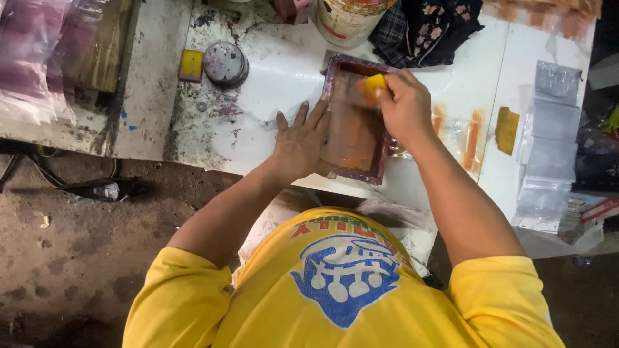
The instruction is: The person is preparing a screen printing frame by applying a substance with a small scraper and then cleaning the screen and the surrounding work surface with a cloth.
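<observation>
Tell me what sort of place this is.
Probably a small hand screen-printing workshop. The left hand steadies a framed printing screen on an ink-stained white table, the right hand grips a yellow squeegee, and a paint can stands behind.

White paint-stained worktable at 12 o'clock, 2nd grubby bench at 10, dark stained concrete floor at 8

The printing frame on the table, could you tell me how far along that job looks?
Done: clear bags lie stacked at the right. In hand: the left hand steadies the frame while the right hand presses a yellow scraper at its far end. Left: how many bags remain cannot be told.
</observation>
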